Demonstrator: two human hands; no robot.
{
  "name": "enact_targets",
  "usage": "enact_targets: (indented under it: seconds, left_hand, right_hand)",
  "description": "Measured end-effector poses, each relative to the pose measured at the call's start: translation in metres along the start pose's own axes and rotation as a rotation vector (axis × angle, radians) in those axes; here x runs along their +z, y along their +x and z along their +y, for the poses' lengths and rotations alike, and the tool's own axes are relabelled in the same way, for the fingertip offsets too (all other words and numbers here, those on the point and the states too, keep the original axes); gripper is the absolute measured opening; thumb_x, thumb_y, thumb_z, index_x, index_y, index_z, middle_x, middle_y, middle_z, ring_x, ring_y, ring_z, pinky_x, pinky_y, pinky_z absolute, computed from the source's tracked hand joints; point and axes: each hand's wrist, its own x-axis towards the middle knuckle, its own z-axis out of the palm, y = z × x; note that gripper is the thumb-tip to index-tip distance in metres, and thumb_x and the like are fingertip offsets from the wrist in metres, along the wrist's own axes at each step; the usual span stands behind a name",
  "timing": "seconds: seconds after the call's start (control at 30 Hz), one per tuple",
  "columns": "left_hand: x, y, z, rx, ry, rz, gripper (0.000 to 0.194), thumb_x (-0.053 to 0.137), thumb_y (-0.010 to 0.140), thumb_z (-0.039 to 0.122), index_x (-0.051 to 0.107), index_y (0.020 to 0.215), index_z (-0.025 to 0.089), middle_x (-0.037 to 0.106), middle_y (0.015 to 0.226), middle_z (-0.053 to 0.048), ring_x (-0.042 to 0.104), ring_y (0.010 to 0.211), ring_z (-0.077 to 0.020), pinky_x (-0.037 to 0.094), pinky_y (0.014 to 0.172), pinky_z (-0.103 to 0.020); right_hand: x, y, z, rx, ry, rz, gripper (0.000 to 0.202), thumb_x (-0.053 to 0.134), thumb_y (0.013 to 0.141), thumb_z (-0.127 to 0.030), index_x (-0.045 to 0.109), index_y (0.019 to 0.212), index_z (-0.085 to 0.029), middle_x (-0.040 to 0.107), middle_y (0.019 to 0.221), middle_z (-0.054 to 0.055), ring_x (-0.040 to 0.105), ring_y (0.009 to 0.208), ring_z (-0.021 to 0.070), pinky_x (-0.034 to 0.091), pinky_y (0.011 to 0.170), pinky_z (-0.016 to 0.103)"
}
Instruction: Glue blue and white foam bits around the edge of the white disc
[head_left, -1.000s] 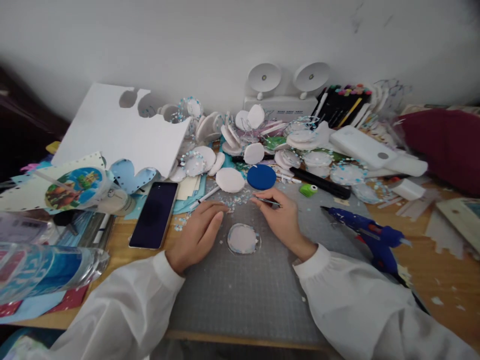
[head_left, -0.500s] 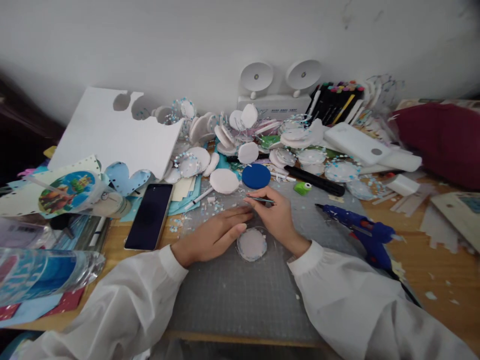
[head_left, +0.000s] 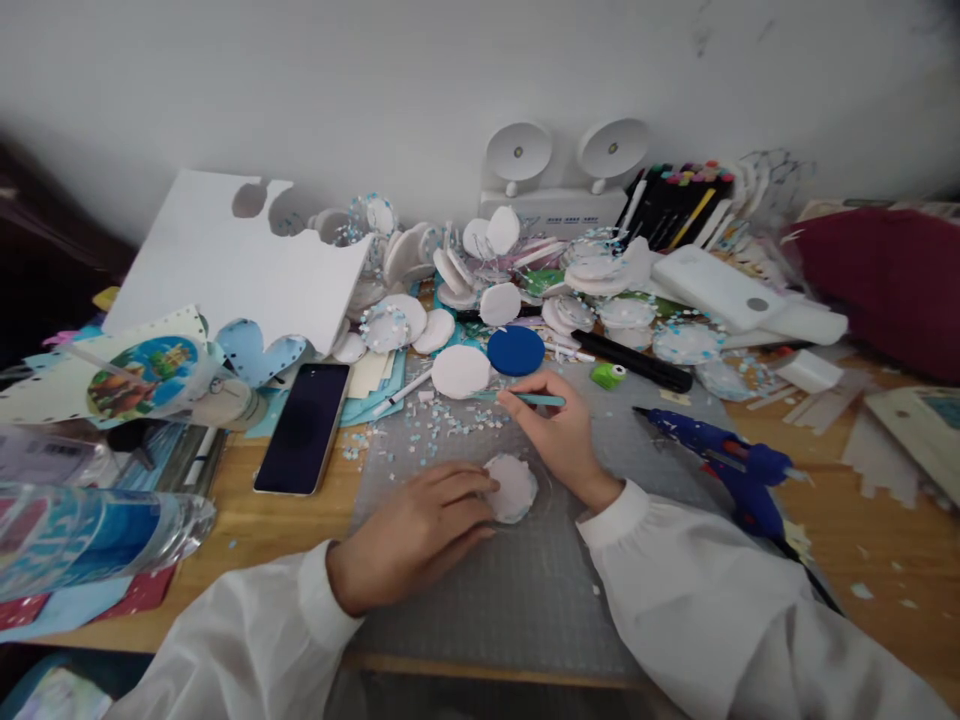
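My right hand [head_left: 559,430] pinches a slim pale-teal pair of tweezers [head_left: 544,400], its tip pointing left over scattered tiny white and blue bits [head_left: 454,425]. Just below and left of that hand, a white foam disc with a frilly edge [head_left: 511,490] lies on the grey cutting mat [head_left: 525,610]. My left hand [head_left: 420,525] rests on the mat with fingers stretched out, fingertips touching the disc's left edge. A plain white disc [head_left: 460,371] and a blue round disc [head_left: 516,351] lie beyond the tweezers.
At left are a phone [head_left: 304,430], a tipped plastic cup [head_left: 161,375] and a water bottle [head_left: 105,530]. A blue glue gun [head_left: 720,450] and a black cutter [head_left: 634,360] lie right. Many white discs [head_left: 600,272] pile up before a twin-lamp light [head_left: 562,205].
My left hand has drawn back toward me, from beside the right fingertips to the disc's left edge. The tweezers now show longer, pointing left over the small bits.
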Motion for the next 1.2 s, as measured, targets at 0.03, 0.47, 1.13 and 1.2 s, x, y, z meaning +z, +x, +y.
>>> enact_targets:
  seconds: [0.03,0.47,1.13,1.2]
  left_hand:
    - [-0.002,-0.001,0.0,0.002,-0.029,-0.002,0.018,0.047,0.092,0.017,0.062,0.1,0.02,0.063,0.117,-0.009,0.054,0.116,-0.0217,0.047,0.1,-0.038]
    - [-0.02,-0.026,-0.011,-0.248,0.062,0.272,0.024,0.053,0.086,0.014,0.058,0.108,0.022,0.056,0.121,-0.01,0.052,0.115,-0.0232,0.042,0.1,-0.042]
    - [0.0,0.0,-0.032,-0.2,-0.336,0.1,0.066,0.077,0.068,0.033,0.044,0.124,0.022,0.055,0.122,-0.011,0.055,0.11,-0.0247,0.047,0.092,-0.037]
    - [-0.001,-0.002,-0.032,-0.164,-0.352,0.137,0.066,0.079,0.066,0.032,0.046,0.122,0.022,0.056,0.12,-0.011,0.055,0.11,-0.0255,0.047,0.092,-0.038]
  right_hand:
    - [0.0,0.0,0.001,0.005,0.009,0.005,0.018,0.067,0.076,-0.036,0.059,0.073,-0.02,0.062,0.069,0.0,0.057,0.067,0.0144,0.047,0.063,0.028]
    - [-0.004,-0.003,-0.002,0.013,0.1,0.058,0.019,0.069,0.075,-0.034,0.056,0.071,-0.021,0.058,0.067,-0.001,0.055,0.066,0.0144,0.046,0.061,0.028]
    - [-0.036,-0.018,-0.007,-0.043,0.17,0.145,0.011,0.071,0.075,-0.017,0.063,0.078,-0.023,0.071,0.085,0.002,0.066,0.073,0.0165,0.054,0.064,0.032]
    - [-0.034,-0.019,-0.006,-0.003,0.211,0.125,0.011,0.071,0.075,-0.017,0.062,0.078,-0.024,0.071,0.085,0.002,0.066,0.07,0.0163,0.053,0.06,0.031]
